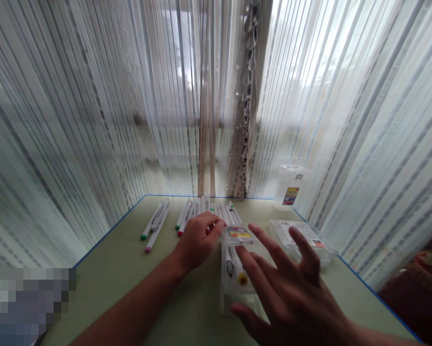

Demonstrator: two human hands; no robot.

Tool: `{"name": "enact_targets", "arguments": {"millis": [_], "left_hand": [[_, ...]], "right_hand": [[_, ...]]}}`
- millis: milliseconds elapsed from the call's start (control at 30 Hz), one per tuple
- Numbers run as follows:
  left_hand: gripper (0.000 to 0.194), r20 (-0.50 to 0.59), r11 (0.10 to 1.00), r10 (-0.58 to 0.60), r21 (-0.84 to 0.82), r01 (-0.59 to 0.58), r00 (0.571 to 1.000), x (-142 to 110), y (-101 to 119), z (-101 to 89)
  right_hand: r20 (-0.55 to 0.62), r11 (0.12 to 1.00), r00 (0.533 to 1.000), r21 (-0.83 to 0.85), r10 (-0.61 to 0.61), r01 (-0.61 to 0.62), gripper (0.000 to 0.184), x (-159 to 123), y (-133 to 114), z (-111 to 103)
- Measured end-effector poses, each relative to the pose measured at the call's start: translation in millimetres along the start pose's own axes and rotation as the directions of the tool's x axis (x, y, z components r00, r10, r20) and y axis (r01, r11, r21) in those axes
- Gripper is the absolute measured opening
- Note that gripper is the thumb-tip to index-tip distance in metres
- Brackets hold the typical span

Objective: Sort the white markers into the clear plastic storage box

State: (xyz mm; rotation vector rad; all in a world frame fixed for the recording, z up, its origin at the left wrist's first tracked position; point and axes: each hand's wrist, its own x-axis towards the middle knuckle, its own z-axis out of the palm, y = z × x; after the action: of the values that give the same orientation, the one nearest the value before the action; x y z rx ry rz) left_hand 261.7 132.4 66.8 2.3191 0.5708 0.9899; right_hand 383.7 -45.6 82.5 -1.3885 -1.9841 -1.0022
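Note:
My left hand (197, 240) rests on the green table with its fingers curled over a row of white markers (223, 211), touching the far end of a clear plastic marker case (237, 259). Whether a marker is inside the curled fingers is hidden. The case lies open toward me and holds a few markers, one with a yellow cap (242, 278). My right hand (291, 288) hovers over the near end of the case, fingers spread and empty.
Loose markers (154, 226) with green, pink and red caps lie at the far left of the table (129, 269). A second clear case (302, 238) lies to the right, a clear tub (291, 190) behind it. Sheer curtains (93, 120) enclose the table corner.

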Motion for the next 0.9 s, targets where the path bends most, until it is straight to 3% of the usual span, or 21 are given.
{"name": "enact_targets", "arguments": {"millis": [133,233,300,400,500,600,667,733,900], "left_hand": [[0.027,-0.005,1.000,-0.004,0.009,0.004,1.000,1,-1,-0.9],[0.027,-0.018,1.000,-0.014,0.011,0.014,1.000,2,-2,-1.8],[0.028,-0.028,0.999,-0.028,0.017,0.029,0.999,3,-4,-2.1],[0.030,-0.042,0.999,-0.051,0.013,0.052,0.998,3,-7,-1.7],[0.029,-0.071,0.998,-0.057,0.007,0.057,0.996,2,-10,-1.1],[0.027,-0.115,0.997,-0.064,0.022,0.067,0.991,2,-12,-1.3],[0.027,-0.142,0.997,-0.068,0.038,0.074,0.988,2,-12,-1.8],[0.025,-0.157,0.995,-0.067,0.069,0.079,0.985,2,-12,-2.5],[0.023,-0.168,0.988,-0.058,0.135,0.081,0.984,2,-12,-4.1]], "right_hand": [[-0.133,0.996,0.991,0.084,0.009,0.002,0.031,-2,6,-18],[-0.206,0.985,0.977,0.153,-0.049,0.082,0.023,-9,22,-29],[-0.308,0.960,0.950,0.276,0.052,0.037,0.018,-13,39,-25],[-0.328,0.837,0.876,0.529,0.353,-0.139,0.021,-19,64,1],[-0.148,0.634,0.803,0.701,0.577,-0.326,0.023,-23,83,39],[0.117,0.374,0.731,0.799,0.672,-0.471,0.025,-24,93,68],[0.240,0.261,0.677,0.794,0.696,-0.549,0.028,-25,95,79],[0.299,0.263,0.666,0.749,0.684,-0.608,0.031,-26,94,81],[0.343,0.477,0.735,0.588,0.584,-0.653,0.036,-30,86,71]]}}
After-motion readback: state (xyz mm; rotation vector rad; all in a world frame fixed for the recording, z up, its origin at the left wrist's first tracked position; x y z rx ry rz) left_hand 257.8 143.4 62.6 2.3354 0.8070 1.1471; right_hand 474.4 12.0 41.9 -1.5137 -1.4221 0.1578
